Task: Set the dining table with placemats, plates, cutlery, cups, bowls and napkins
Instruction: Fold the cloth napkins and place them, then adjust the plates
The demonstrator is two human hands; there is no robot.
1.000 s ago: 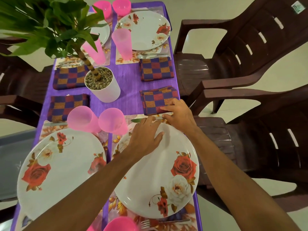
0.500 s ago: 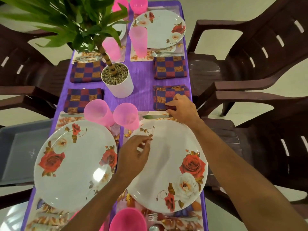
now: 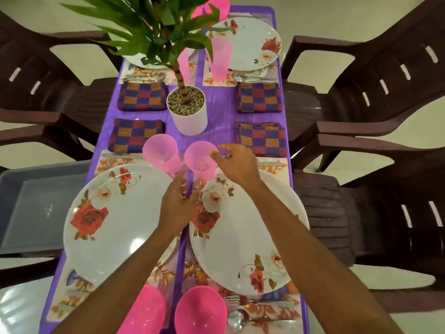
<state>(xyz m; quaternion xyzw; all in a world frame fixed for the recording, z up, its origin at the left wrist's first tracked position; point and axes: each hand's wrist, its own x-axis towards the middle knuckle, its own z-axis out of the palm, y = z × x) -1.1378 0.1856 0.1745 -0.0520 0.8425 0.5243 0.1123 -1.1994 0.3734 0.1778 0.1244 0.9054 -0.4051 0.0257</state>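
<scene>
Pink translucent plastic makes up the cup [image 3: 201, 159] that the right hand [image 3: 237, 165] meets at its rim, fingertips [image 3: 215, 155] curled loosely against the edge nearest the wrist; whether they truly pinch the rim or only brush it cannot be told. Just left of that cup stands a second pink cup [image 3: 161, 154], close beside it but apart. The left hand [image 3: 177, 207] hovers lower, between the two near plates, fingers gathered loosely together and blurred, gripping nothing that can be made out. Under the right forearm lies the right floral plate [image 3: 250, 237]; to the left of the left hand lies the left floral plate [image 3: 106, 220], each on a leaf-printed placemat [image 3: 272, 168]. Beyond the right hand's knuckles a checked napkin [image 3: 261, 138] rests on the purple tablecloth [image 3: 224, 112], with a matching napkin [image 3: 134, 137] beyond and left of the left hand. A knife [image 3: 268, 163] lies just to the right of the right hand, between napkin and plate. Nearer the elbows sit two pink bowls [image 3: 201, 312], and a fork and spoon [image 3: 237, 319] lie beside the right one. Ahead of both hands stands a white potted plant [image 3: 187, 112], with two more place settings past it. Brown plastic chairs [image 3: 375, 75] flank the table.
</scene>
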